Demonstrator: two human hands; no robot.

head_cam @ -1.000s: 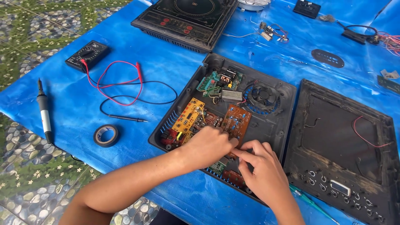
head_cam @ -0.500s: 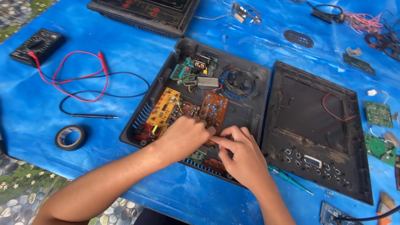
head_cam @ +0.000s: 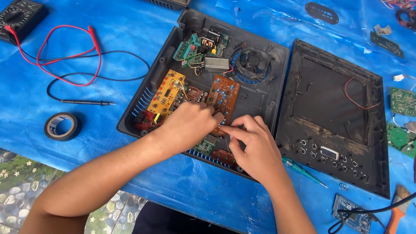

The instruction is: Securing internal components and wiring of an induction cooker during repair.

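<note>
An opened black appliance base [head_cam: 143, 104] lies on a blue sheet, with several circuit boards and a round fan [head_cam: 253, 63] inside. My left hand [head_cam: 188, 125] rests over the boards near the front wall, fingers curled, its fingertips touching the lower edge of a brown circuit board [head_cam: 223, 97]. My right hand [head_cam: 253, 147] comes in from the right, index finger and thumb pinched toward that same board edge. What sits between the fingertips is hidden. A yellow board [head_cam: 167, 93] lies left of my left hand.
The black top cover [head_cam: 336, 117] lies upside down to the right. A tape roll [head_cam: 60, 126], a multimeter [head_cam: 19, 17] with red and black leads [head_cam: 69, 56], a teal screwdriver [head_cam: 303, 171], a brush [head_cam: 398, 212] and loose green boards [head_cam: 401, 117] surround it.
The view has shifted, so the appliance base sits higher and more central in the frame. Both hands stay over the same boards, fingertips closer together at the brown board's edge.
</note>
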